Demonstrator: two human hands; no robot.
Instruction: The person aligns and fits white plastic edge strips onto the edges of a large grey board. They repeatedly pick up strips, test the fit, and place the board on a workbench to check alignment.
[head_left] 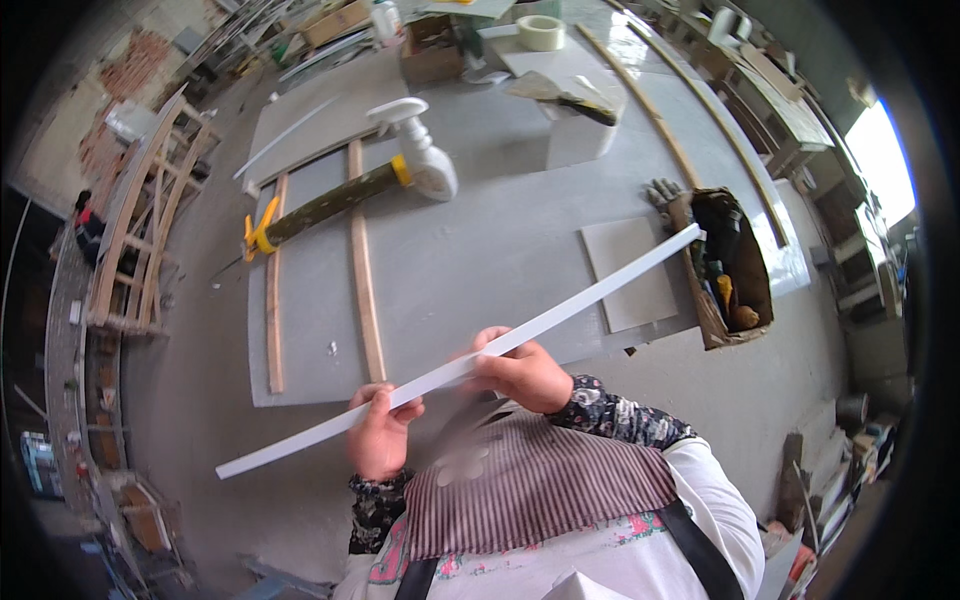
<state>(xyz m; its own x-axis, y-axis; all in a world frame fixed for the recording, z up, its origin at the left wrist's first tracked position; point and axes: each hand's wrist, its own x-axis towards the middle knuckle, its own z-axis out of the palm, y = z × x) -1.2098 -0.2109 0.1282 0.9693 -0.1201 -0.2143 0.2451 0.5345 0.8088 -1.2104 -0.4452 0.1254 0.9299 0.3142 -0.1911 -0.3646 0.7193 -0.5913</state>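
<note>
A long, narrow white strip (590, 296) lies slantwise across both hands, its right end raised toward the far side of the table. My left hand (382, 436) pinches it left of its middle, thumb on top. Farther along, my right hand (524, 374) grips the strip near its middle, fingers closed round it. The strip's left end sticks out over the floor, and its right end reaches the box at the table's right edge. Below my right hand a greyish blurred shape hangs before the striped apron (540, 480); I cannot make out what it is.
On the grey table (470, 260) lie a caulking gun (330, 205), a white spray bottle (428, 160), wooden battens (362, 265) and a flat pale panel (628, 270). A cardboard box (712, 300) of tools stands right. Behind are a putty knife (585, 106) and a tape roll (540, 33).
</note>
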